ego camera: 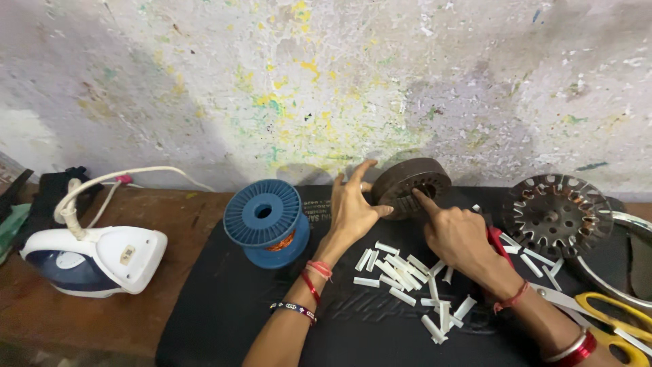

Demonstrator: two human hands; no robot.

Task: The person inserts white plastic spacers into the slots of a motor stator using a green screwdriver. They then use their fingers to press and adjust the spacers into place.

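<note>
Steadying a dark slotted metal ring (410, 186) upright on edge at the back of the black mat (224, 312), the left hand (353, 207) is bracing its side with spread, open fingers, while the right hand (456, 234) is pressing an extended forefinger into its inner slots, other fingers curled. White paper slips (401, 275) are lying just beside the wrists, handy.

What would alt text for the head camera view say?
Both hands hold a dark slotted metal ring tilted on a black mat: left hand bracing, right hand poking inside. White paper strips lie below.
</note>
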